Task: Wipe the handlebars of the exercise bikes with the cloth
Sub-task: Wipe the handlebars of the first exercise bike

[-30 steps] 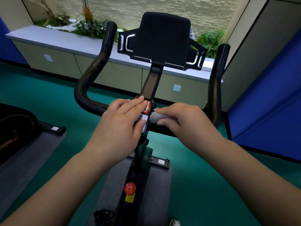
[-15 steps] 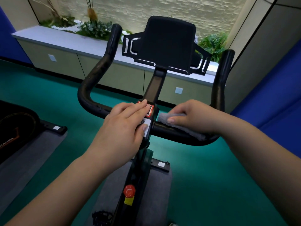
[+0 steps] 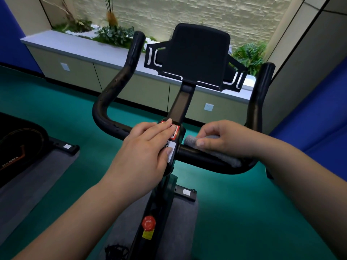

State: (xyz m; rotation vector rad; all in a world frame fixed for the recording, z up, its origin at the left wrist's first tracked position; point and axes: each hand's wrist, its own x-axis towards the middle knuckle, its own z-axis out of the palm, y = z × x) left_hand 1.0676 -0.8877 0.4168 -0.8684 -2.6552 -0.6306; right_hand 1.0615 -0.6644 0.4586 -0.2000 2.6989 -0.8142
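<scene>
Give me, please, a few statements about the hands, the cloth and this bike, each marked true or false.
1. The right hand holds a grey cloth on the handlebar. True.
2. The left hand grips the left upright horn. False: it rests on the handlebar's centre, fingers over the stickers.
3. The tablet holder carries a tablet. False: it shows only its own black back.
4. A red knob sits on the frame below the handlebar. True.
5. The floor is green. True.

"HANNA" is legible in pale letters on the black machine (image 3: pixel 13 147) at left. The centre stickers' (image 3: pixel 173 139) print is unreadable.
</scene>
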